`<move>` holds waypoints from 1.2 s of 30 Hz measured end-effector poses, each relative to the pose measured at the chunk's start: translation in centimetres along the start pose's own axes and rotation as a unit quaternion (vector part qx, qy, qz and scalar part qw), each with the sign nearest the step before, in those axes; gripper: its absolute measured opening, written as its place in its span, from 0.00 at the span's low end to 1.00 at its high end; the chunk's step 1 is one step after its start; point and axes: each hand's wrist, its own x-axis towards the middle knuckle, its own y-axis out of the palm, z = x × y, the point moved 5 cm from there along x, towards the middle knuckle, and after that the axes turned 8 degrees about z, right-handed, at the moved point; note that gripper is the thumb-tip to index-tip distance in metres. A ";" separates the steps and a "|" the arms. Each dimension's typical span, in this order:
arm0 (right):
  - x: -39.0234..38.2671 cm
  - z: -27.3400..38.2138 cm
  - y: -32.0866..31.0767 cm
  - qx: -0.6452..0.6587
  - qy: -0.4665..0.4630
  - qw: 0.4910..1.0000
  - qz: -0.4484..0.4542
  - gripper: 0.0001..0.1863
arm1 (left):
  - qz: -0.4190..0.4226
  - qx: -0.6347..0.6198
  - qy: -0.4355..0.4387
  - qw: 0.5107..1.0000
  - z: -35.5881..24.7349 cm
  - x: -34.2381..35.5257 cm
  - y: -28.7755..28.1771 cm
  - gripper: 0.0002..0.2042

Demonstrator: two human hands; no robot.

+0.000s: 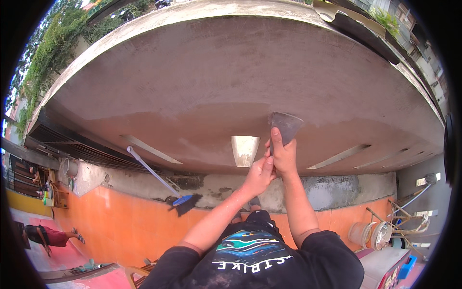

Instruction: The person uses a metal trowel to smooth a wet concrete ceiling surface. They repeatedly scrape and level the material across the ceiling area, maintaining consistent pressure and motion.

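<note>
My right hand (285, 156) is wrapped round a wide-bladed scraper (288, 124), thumb laid up along the base of its grey, flared blade. The blade's far edge rests against the brown-grey plastered wall (202, 72) in front of me. Just below and left of it, my left hand (260, 177) is closed at the lower end of the scraper's handle, which the fingers mostly hide. Around the blade the plaster has a darker, smoother band below and a paler surface above.
Slot-like openings (244, 149) pierce the wall. A blue broom (181, 199) leans on it at left. Orange floor (120, 226) lies below. Buckets (381, 235) stand at right beside a wooden frame. Another person (53, 235) is at far left.
</note>
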 end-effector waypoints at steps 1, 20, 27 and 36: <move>1.2 3.0 0.1 0.003 -0.094 0.995 0.029 0.25 | 0.018 0.019 0.022 0.999 -2.0 1.0 -0.1 0.24; -0.8 -5.8 -0.7 -0.014 0.023 0.998 0.051 0.27 | -0.030 -0.012 -0.077 0.996 5.9 -2.2 -1.1 0.25; 1.9 7.5 -0.9 0.043 -0.178 0.979 0.087 0.25 | 0.026 0.015 0.095 0.995 -4.5 2.5 0.6 0.20; -1.4 -6.2 -1.7 -0.042 0.063 0.992 0.096 0.26 | -0.045 -0.094 -0.106 0.989 6.8 -3.6 0.3 0.22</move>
